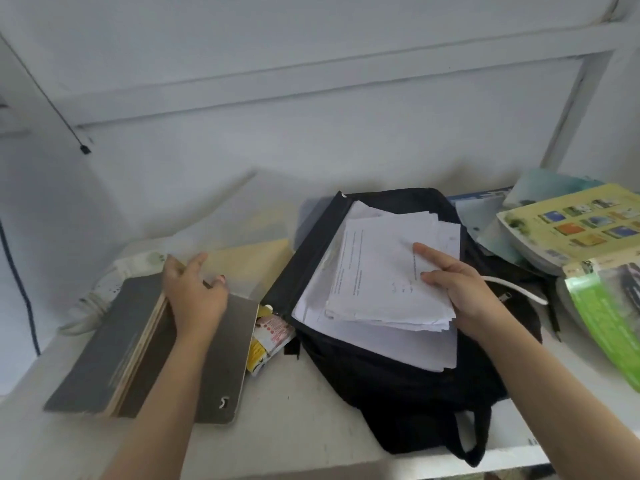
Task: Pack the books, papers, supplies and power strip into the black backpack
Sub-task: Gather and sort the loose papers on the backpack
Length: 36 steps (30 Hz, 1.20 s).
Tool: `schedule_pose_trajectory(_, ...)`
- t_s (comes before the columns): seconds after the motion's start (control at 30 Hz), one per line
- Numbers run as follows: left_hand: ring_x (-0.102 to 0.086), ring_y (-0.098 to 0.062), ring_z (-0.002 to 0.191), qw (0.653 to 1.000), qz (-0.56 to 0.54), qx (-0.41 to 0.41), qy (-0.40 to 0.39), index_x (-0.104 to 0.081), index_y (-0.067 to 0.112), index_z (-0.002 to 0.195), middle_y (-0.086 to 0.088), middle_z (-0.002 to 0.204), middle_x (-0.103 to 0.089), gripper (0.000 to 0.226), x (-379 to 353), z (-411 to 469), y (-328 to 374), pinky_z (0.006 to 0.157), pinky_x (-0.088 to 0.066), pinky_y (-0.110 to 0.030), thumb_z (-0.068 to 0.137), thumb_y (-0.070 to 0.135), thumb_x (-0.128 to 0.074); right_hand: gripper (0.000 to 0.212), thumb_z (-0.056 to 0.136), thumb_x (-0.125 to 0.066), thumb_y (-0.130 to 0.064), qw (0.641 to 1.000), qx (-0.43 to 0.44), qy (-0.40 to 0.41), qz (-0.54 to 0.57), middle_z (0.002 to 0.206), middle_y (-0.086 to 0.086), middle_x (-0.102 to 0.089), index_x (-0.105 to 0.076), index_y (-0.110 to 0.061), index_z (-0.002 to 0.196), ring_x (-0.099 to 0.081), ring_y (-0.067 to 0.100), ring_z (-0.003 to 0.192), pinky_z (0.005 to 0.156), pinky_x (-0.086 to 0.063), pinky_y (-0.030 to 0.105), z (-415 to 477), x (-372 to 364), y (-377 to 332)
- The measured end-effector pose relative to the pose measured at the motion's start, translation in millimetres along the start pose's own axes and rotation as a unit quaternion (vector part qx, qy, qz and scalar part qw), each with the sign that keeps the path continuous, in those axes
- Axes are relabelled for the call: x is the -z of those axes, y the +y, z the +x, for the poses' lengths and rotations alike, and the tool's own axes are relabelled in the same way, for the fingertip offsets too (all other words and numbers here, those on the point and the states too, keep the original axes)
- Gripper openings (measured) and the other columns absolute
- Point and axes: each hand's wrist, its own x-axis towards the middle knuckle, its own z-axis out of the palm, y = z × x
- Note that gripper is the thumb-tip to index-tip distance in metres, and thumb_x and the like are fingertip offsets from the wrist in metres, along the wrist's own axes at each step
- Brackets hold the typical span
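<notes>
The black backpack (398,386) lies flat on the white table (294,427), its flap open toward the wall. A loose stack of white papers (374,271) rests on its opening. My right hand (453,289) grips the stack's right edge, thumb on top. At the left, a pile of grey-covered notebooks (114,348) lies on the table. My left hand (194,292) rests on top of the pile, fingers curled over the far edge of a cover.
A yellow and red packet (266,341) pokes out between the notebooks and the backpack. Several green and yellow books (575,230) are piled at the right. A white cord (516,289) crosses the backpack. A manila folder (249,261) lies behind the notebooks.
</notes>
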Motion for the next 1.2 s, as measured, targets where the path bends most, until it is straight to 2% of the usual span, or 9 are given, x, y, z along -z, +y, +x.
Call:
schedule_pose_trajectory(0.07,-0.017,-0.039,0.138,0.995,0.086,-0.05,0.032,-0.054,0.012,0.129,-0.017,0.155,-0.013,0.046,-3,-8,6,0.112,-0.022,-0.05,0.084,0.004,-0.059,0.045,0.09,-0.045,0.008,1.0,-0.007,0.01,-0.025,0.127,0.006,-0.056,-0.063,-0.021,0.119,-0.062,0.029,0.105,0.071,-0.059,0.031,3,-1,3)
schedule_pose_trajectory(0.13,-0.017,-0.04,0.137,0.982,0.142,-0.103,0.064,-0.056,0.014,0.126,-0.017,0.155,-0.012,0.047,-3,-15,14,0.109,-0.023,-0.053,0.082,0.001,-0.057,0.045,0.089,-0.045,0.008,0.997,-0.011,0.025,-0.073,0.131,0.006,-0.054,-0.064,-0.021,0.119,-0.059,0.029,0.108,0.077,-0.057,0.033,8,-3,5)
schedule_pose_trajectory(0.2,-0.024,-0.038,0.136,0.975,0.144,-0.157,0.058,-0.059,0.013,0.122,-0.015,0.151,-0.026,0.042,-2,-15,20,0.108,-0.024,-0.052,0.083,-0.001,-0.056,0.046,0.089,-0.045,0.008,0.993,-0.023,0.039,-0.112,0.131,0.002,-0.051,-0.062,-0.019,0.123,-0.057,0.024,0.107,0.078,-0.052,0.03,10,-5,4)
schedule_pose_trajectory(0.33,-0.05,-0.024,0.121,0.972,0.057,-0.219,-0.058,-0.061,0.012,0.12,-0.005,0.127,-0.059,0.029,-1,-12,32,0.105,-0.034,-0.039,0.093,0.014,-0.052,0.047,0.088,-0.044,0.01,0.986,-0.048,0.066,-0.147,0.121,0.002,-0.05,-0.061,-0.016,0.124,-0.056,0.017,0.091,0.068,-0.047,0.023,17,-7,4)
schedule_pose_trajectory(0.47,-0.056,-0.019,0.111,0.974,0.051,-0.151,-0.161,-0.06,0.015,0.122,0.0,0.118,-0.063,0.034,4,-9,42,0.088,-0.04,-0.026,0.099,0.03,-0.041,0.047,0.087,-0.045,0.01,0.983,-0.057,0.08,-0.154,0.117,0.003,-0.053,-0.063,-0.016,0.122,-0.058,0.018,0.09,0.069,-0.048,0.024,22,-9,4)
schedule_pose_trajectory(0.63,-0.049,-0.015,0.12,0.971,0.076,-0.092,-0.209,-0.048,0.025,0.133,0.009,0.129,-0.054,0.062,-2,-6,53,0.094,-0.041,-0.036,0.081,0.056,-0.061,0.046,0.087,-0.045,0.01,0.986,-0.063,0.069,-0.136,0.118,0.004,-0.054,-0.064,-0.017,0.12,-0.058,0.019,0.092,0.067,-0.049,0.024,20,-7,-3)
schedule_pose_trajectory(0.73,-0.049,-0.015,0.12,0.97,0.088,-0.087,-0.209,-0.047,0.027,0.133,0.008,0.132,-0.053,0.065,-7,-3,51,0.095,-0.043,-0.038,0.077,0.054,-0.066,0.046,0.088,-0.045,0.009,0.989,-0.06,0.065,-0.122,0.119,0.002,-0.052,-0.064,-0.017,0.12,-0.057,0.018,0.094,0.068,-0.05,0.024,19,-6,-5)
schedule_pose_trajectory(0.93,-0.054,-0.014,0.115,0.978,0.086,-0.089,-0.17,-0.051,0.024,0.131,0.007,0.126,-0.059,0.04,-13,1,46,0.096,-0.043,-0.037,0.092,0.032,-0.056,0.046,0.087,-0.046,0.009,0.991,-0.053,0.059,-0.108,0.113,-0.002,-0.055,-0.065,-0.018,0.118,-0.058,0.016,0.094,0.071,-0.05,0.026,23,-4,-9)
schedule_pose_trajectory(1.2,-0.054,-0.005,0.094,0.973,0.127,-0.118,-0.153,-0.048,0.029,0.131,0.014,0.108,-0.061,0.055,-18,3,48,0.07,-0.04,-0.022,0.082,0.053,-0.06,0.046,0.086,-0.047,0.009,0.992,-0.039,0.034,-0.114,0.111,-0.002,-0.06,-0.065,-0.017,0.118,-0.059,0.019,0.101,0.076,-0.049,0.025,37,-1,-23)
